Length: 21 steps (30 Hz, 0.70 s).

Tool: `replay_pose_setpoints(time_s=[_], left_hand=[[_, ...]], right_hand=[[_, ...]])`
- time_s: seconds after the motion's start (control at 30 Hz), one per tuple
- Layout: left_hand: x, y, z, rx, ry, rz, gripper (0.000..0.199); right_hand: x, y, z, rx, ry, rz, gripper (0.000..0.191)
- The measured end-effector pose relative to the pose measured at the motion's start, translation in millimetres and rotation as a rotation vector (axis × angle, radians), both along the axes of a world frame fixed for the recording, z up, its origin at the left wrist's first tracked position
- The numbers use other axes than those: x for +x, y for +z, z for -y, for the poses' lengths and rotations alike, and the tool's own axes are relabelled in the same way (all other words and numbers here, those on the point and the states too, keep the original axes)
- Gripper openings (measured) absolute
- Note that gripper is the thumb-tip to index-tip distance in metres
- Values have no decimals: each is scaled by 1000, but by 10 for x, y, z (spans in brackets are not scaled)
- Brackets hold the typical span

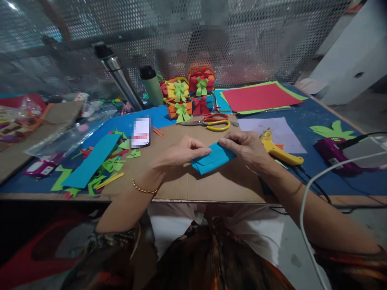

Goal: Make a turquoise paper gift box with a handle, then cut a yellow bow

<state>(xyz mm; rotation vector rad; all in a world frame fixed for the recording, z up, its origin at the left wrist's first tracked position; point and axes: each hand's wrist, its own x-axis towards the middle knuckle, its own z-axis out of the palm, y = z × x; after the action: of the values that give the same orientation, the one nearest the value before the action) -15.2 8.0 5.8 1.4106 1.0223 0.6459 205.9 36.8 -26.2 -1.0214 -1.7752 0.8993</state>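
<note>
Between my two hands is a small folded piece of blue paper (214,160), held above a brown cardboard sheet (181,187). My left hand (184,151) pinches its left end with thumb and fingers. At the upper right edge, my right hand (244,147) grips the paper, thumb on top. The fingers behind the paper are partly hidden. Just beyond the hands lie scissors with yellow and red handles (218,125). A yellow glue gun (282,154) rests beside my right hand.
Small paper baskets with bows (180,90) stand at the back, near a green bottle (152,88) and a steel flask (122,80). Red sheets (261,98) lie back right. Green scraps (113,163) and a blue strip (92,163) are left. A white cable (305,209) crosses my right forearm's side.
</note>
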Motion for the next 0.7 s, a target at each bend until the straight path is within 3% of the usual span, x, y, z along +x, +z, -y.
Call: replay_pose_setpoints(time_s=[0.27, 0.43, 0.57, 0.7], left_hand=[[101, -148, 25, 105, 46, -46, 48], [1, -16, 31, 125, 44, -13, 57], [-61, 89, 63, 105, 30, -135, 46], [-53, 62, 73, 117, 26, -170, 37]], right_hand=[[22, -1, -26, 32, 50, 80, 54], [86, 15, -39, 51, -25, 11, 48], [125, 32, -44, 46, -39, -13, 47], [142, 66, -31, 62, -30, 2, 47]])
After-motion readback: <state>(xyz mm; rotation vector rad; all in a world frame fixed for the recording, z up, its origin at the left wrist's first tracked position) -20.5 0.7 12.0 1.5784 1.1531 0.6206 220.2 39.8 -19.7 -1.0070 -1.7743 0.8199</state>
